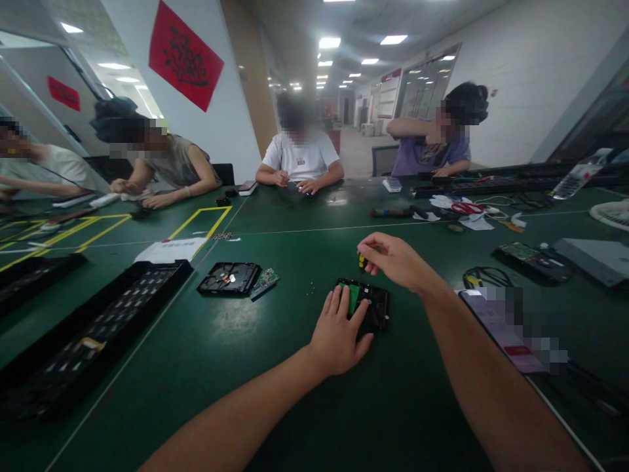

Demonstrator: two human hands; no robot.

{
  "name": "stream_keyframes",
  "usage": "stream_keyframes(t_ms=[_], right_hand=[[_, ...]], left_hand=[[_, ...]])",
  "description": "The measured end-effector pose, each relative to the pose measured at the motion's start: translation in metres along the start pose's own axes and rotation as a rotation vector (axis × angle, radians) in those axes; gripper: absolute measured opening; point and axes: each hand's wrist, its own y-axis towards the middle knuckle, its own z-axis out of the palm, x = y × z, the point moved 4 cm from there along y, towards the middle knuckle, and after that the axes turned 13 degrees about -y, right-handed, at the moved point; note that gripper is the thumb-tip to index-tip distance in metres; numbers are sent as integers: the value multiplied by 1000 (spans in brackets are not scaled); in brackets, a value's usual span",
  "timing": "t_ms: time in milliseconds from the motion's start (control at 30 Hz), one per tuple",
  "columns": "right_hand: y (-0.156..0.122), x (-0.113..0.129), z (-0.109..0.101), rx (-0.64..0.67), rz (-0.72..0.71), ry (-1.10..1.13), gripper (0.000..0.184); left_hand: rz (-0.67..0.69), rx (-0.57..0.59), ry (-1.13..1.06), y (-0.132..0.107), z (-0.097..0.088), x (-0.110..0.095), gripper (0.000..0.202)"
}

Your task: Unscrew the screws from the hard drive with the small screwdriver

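Observation:
A black hard drive with a green circuit board lies on the green table in front of me. My left hand rests flat on its near left part, fingers spread, pressing it down. My right hand is closed around a small screwdriver with a yellow and black handle, held upright with its tip on the drive's far left corner. A few tiny screws lie on the table just left of the drive.
A second opened drive and a loose green board lie to the left. Long black trays run along the left. A phone lies at right, with cables, tools and another board beyond. Several people sit along the table's far side.

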Motion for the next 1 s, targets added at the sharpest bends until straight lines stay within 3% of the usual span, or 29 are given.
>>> stream_keyframes(t_ms=[367,1000], right_hand=[[0,-1,-6,-65,17,-16,18],[-2,2,-9,-50,15,-54,17]], left_hand=[[2,-7,0,-1,0,0,71],[15,-41,-8,-3,-1,-2,70]])
